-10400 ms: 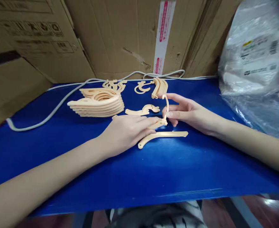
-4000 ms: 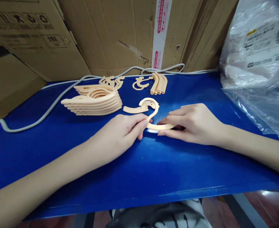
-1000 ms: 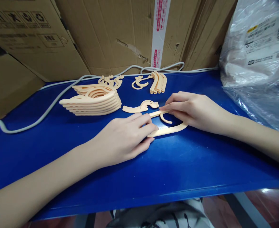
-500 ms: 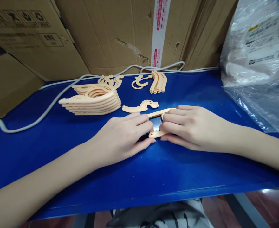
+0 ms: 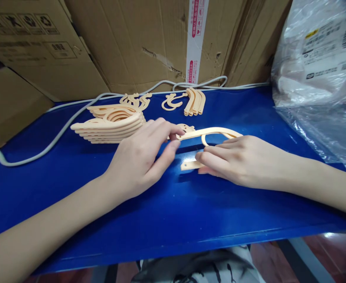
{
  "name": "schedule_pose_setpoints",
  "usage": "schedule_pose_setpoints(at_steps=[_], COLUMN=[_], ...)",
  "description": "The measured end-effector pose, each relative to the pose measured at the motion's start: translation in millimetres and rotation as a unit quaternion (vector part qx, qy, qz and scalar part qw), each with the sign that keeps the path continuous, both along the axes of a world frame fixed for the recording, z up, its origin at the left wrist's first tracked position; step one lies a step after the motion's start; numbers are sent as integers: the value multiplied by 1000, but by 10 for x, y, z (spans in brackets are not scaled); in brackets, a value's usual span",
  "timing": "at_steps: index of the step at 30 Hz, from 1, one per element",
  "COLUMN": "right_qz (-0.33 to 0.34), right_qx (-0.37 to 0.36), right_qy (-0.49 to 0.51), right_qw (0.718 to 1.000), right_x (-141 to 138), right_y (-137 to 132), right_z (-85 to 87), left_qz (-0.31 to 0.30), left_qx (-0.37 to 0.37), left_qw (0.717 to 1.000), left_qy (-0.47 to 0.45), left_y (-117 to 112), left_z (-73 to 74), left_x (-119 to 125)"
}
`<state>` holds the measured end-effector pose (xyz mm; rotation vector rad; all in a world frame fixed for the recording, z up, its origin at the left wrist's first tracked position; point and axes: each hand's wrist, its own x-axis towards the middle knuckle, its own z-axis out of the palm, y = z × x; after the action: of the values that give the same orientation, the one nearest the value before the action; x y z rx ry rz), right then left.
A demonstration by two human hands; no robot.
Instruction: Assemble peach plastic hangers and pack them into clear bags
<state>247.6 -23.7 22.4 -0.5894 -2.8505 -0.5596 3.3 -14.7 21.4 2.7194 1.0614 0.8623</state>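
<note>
Along a nine-to-three line the bowed upper bar (image 5: 210, 130) is seen, its drilled end aimed at nine, and right there the left hand (image 5: 140, 153) is found nearest, thumb and forefinger slightly parted around that tip, though whether it is pinched can't be told! Down at seven from there, the lower bar (image 5: 189, 166) is pinned over the blue table (image 5: 173, 220) by the closely bent fingers of the right hand (image 5: 234, 167), at five. Farther out, the hanger stack (image 5: 108, 129) is placed at nine, the curved bars (image 5: 194, 103) at eleven.
</note>
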Motion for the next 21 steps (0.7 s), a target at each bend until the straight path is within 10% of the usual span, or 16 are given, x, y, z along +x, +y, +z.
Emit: schedule_pose_setpoints(at_steps=[10,21], right_qz=[-31,-66], right_qx=[-25,-19], right_qy=[13,57], right_qw=[999,996], right_x=[26,49], right_y=[2,6], right_z=[-12,-56], left_qz=[71,3], left_qx=[-6,6], left_qw=[997,991], left_qy=[12,131], left_y=[140,202], left_z=[-87,-222], left_x=[-36,-54])
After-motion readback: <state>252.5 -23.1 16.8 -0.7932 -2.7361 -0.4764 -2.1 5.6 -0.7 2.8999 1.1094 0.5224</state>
